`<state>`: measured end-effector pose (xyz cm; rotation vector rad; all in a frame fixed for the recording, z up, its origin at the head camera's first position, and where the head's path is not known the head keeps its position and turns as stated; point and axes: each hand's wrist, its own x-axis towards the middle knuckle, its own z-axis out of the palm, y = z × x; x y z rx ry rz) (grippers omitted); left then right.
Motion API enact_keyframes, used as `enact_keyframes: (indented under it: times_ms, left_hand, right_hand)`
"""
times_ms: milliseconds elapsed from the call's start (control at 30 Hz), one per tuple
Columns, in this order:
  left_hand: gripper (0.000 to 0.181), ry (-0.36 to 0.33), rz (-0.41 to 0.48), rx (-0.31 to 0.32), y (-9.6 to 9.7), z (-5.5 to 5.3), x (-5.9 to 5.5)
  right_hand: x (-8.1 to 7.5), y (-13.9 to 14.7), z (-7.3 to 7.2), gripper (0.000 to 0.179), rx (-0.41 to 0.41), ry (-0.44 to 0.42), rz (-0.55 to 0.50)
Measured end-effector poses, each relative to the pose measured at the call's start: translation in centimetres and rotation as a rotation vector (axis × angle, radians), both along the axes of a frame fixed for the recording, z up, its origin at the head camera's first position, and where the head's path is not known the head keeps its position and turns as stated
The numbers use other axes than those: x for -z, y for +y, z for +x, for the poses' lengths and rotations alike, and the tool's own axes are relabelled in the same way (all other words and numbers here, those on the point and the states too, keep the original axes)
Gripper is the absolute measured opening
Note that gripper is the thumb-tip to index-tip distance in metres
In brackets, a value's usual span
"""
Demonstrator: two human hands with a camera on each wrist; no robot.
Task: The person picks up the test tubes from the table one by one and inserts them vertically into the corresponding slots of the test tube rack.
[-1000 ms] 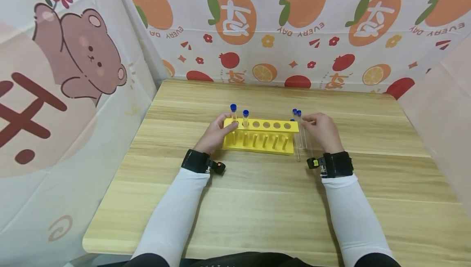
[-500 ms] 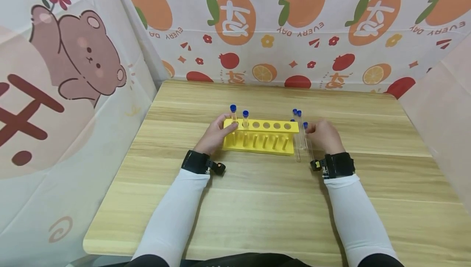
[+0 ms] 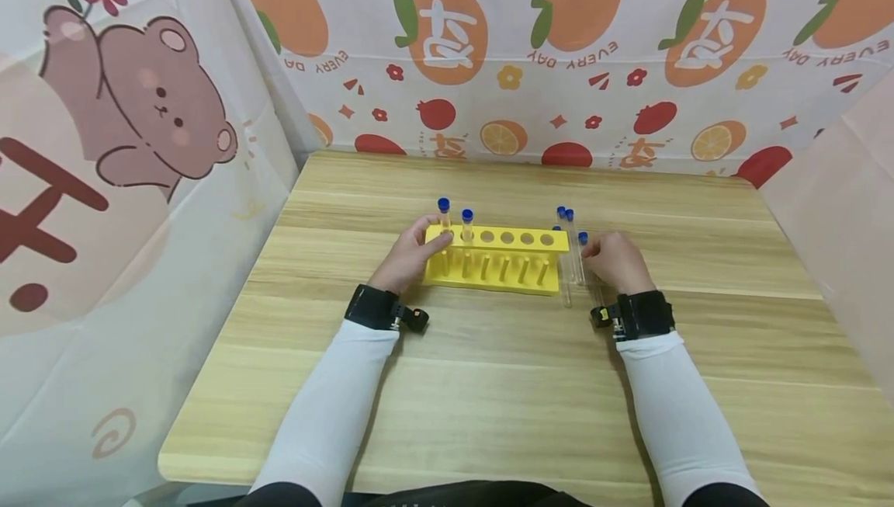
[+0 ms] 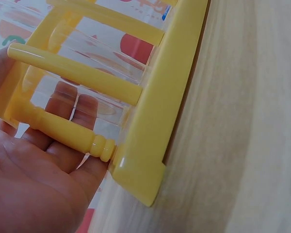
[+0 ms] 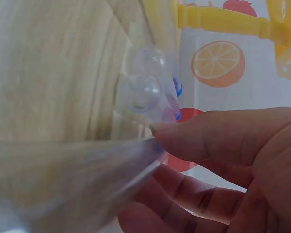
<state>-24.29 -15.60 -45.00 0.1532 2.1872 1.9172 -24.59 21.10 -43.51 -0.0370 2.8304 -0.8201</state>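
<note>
A yellow test tube rack [image 3: 497, 240] stands mid-table with two blue-capped test tubes [image 3: 467, 217] in its leftmost holes. My left hand [image 3: 405, 258] grips the rack's left end, thumb over the top; in the left wrist view the fingers [image 4: 89, 177] wrap behind the end post [image 4: 70, 133]. Right of the rack, my right hand [image 3: 618, 262] pinches a clear test tube [image 5: 72, 182] between thumb and fingers, close below its blue cap [image 3: 583, 237]. Several more capped test tubes [image 3: 574, 251] lie beside the rack's right end, just left of that hand.
The rack's other top holes [image 3: 507, 237] hold no tubes, and a row of yellow pegs [image 3: 504, 268] stands below. The wooden table [image 3: 489, 383] reaches to a fruit-print cloth [image 3: 447, 41] at the back and a bear-print cloth [image 3: 161, 103] at left.
My right hand has moved slightly toward me and right, bringing the held test tube's blue cap into sight left of the fingers. The left hand and rack have stayed in place.
</note>
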Motion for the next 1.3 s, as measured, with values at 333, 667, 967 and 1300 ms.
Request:
enact_keyframes:
  times_ms: [333, 667, 967, 1300]
  left_hand:
    - [0.06, -0.006, 0.015, 0.001, -0.1, -0.4, 0.2]
    - [0.059, 0.006, 0.007, -0.001, -0.1, -0.4, 0.1]
    - [0.056, -0.017, 0.016, 0.006, -0.1, -0.4, 0.1]
    - [0.055, -0.02, 0.011, 0.003, -0.1, -0.2, 0.1]
  right_hand:
    - [0.0, 0.1, -0.2, 0.01, -0.015, 0.004, 0.015]
    - [0.3, 0.4, 0.0, 0.024, 0.001, -0.025, -0.019]
    - [0.4, 0.9, 0.6, 0.034, 0.031, -0.003, -0.044]
    - [-0.5, 0.6, 1.1, 0.046, 0.093, 0.002, -0.113]
